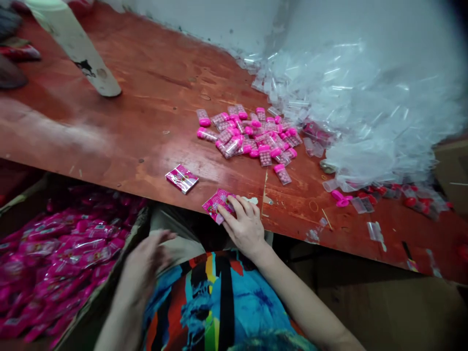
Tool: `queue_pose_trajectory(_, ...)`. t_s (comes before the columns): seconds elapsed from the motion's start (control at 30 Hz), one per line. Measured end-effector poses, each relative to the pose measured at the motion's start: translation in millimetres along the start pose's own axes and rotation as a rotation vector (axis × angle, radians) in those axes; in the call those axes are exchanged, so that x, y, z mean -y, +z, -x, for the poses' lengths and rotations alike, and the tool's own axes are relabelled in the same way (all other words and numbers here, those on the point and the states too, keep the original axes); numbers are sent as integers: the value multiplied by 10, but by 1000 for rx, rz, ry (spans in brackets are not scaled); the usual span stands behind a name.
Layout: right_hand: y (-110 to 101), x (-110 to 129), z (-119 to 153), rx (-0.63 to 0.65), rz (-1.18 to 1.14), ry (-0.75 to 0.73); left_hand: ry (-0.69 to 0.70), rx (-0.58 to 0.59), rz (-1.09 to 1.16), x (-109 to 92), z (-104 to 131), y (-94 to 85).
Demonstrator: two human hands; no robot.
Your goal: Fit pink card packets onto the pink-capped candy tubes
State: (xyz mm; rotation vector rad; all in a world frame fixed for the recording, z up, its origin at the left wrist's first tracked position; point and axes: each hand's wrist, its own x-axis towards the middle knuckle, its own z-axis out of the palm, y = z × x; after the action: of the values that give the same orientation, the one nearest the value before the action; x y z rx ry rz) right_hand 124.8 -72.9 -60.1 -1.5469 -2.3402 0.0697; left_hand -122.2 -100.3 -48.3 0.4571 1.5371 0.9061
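My right hand (243, 222) is at the table's front edge, its fingers closed on a pink printed packet (215, 204). To the left of it lies a flat stack of pink printed packets (182, 179). My left hand (151, 253) is below the table edge, between the box and my shirt, and motion smears its fingers. Farther back on the table is a pile of small clear containers (252, 134) with pink lids and pink beads inside. One such container (282, 174) lies a little apart, near the front.
A large heap of clear empty containers (351, 107) covers the back right. Red-lidded pieces (420, 200) and a pink lid (341, 198) lie in front of it. A pale bottle (84, 53) stands at the back left. Below the table, a box holds many pink wrapped packs (66, 253).
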Motion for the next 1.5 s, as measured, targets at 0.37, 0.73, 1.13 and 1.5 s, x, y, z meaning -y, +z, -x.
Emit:
queue_pose_trajectory(0.37, -149, -96, 75, 56, -99, 55, -49, 424, -107, -30, -67, 958)
queue_pose_trajectory(0.73, -243, -158, -112, -104, -963, 454, 29, 646, -160, -250, 47, 1167)
queue_pose_trajectory(1.13, -326, -317, -69, -300, -464, 438, -23, 511, -59, -306, 44, 1220)
queue_pose_trajectory(1.5, -239, -23, -12, -275, -1204, 605, -17, 446, -54, -182, 115, 1415)
